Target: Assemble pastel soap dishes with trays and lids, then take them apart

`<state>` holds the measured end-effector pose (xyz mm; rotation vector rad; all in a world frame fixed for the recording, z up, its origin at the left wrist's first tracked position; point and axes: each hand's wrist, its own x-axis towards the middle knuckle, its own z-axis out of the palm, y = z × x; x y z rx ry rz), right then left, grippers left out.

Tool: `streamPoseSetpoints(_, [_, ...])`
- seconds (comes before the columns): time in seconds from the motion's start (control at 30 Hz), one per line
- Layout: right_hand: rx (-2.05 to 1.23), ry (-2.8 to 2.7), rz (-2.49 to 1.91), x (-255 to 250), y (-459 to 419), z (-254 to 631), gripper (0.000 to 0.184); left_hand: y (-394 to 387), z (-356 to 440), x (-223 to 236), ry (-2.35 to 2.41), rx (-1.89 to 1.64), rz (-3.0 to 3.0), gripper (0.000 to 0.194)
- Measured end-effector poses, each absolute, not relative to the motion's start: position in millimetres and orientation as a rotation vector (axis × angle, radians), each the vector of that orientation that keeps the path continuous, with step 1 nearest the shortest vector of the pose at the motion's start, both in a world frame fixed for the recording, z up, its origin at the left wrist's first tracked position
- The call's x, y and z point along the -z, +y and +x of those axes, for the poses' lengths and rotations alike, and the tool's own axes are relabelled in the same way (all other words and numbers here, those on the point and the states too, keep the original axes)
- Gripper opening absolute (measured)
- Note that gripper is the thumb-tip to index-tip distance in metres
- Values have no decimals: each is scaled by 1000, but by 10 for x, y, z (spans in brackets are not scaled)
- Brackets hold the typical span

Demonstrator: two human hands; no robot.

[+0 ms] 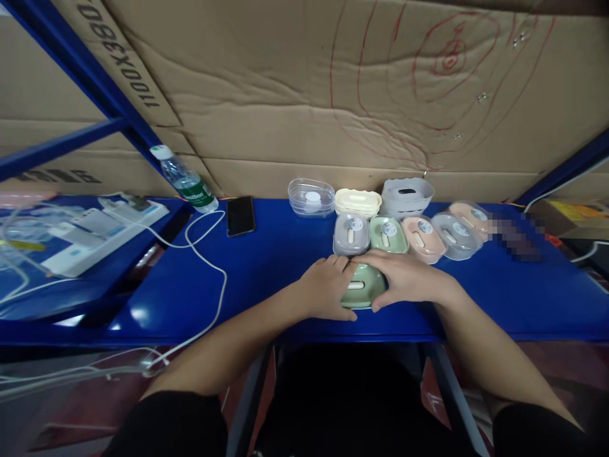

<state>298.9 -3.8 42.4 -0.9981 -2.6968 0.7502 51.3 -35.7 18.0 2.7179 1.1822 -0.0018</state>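
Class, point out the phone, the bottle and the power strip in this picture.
Phone (241,216): head view, middle of its dark screen.
Bottle (194,192): head view, its green label.
Power strip (76,255): head view, near end of its white body.

Glossy, smooth plastic on the green box (364,287) here, and the clear stacked trays (311,198) look like see-through plastic with a shine! Behind them, the brown cardboard (266,120) shows matt and creased, while the blue tabletop (285,266) gleams smooth. Over to the side, the bottle (190,184) is clear, shiny plastic and the phone (240,216) has a glossy dark face.
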Motion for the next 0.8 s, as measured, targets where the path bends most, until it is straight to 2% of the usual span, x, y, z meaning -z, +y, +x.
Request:
streamPoseSetpoints(0.13, [-709,-2706,-999,-366,-29,2988,105,-319,539,-132,1208,25,2698,124])
streamPoseSetpoints(0.27, [-689,-2721,-983,-359,-21,2990,106,-241,367,-239,1067,-139,2670,120])
streamPoseSetpoints(0.33, [-697,-2720,-967,-370,-18,2983,104,-163,167,-381,922,-314,2608,105])
streamPoseSetpoints(0.43, [-703,-2727,-958,-382,-15,2964,99,49,-156,-548,937,-580,2386,55])
streamPoseSetpoints(0.47, [-705,-2728,-957,-382,-15,2957,97,153,-241,-553,1035,-714,2331,47])
streamPoseSetpoints(0.53, [-708,-2719,-964,-375,-16,2941,94,403,-358,-462,1356,-1098,2278,42])
streamPoseSetpoints(0.6, [-696,-2709,-988,-360,-17,2925,92,671,-414,-270,1677,-1361,2189,47])
streamPoseSetpoints(0.7, [-642,-2707,-1018,-343,-20,2905,90,990,-447,30,1890,-1321,2041,54])
streamPoseSetpoints(0.8, [-608,-2685,-1007,-344,-21,2890,84,1138,-470,173,1928,-1166,1983,37])
